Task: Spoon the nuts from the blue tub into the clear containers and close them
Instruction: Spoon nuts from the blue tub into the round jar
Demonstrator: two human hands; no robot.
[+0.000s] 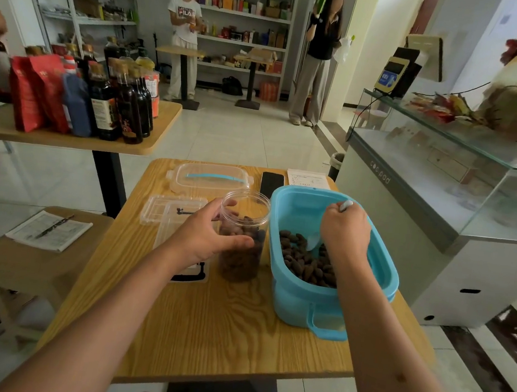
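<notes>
Sat on a wooden worktop [205, 327]. Nearest, at right: a blue tub [329, 299], long axis running away from the viewer, handle toward the near edge, dark nuts [304, 264] in its bottom. Right hand [344, 230] reached inside, fingers curled round a pale spoon [314, 241], bowl down among the nuts. Just left, nearly touching the tub: an upright clear jar [243, 235], open-mouthed, mostly filled with nuts, gripped round its side by the left hand [208, 235]. Beyond lay a clear lid [211, 179] with a blue handle, a black phone [272, 183], a printed paper [308, 179], text unreadable. Farthest, on a glass counter [443, 183]: "coc.pod".
</notes>
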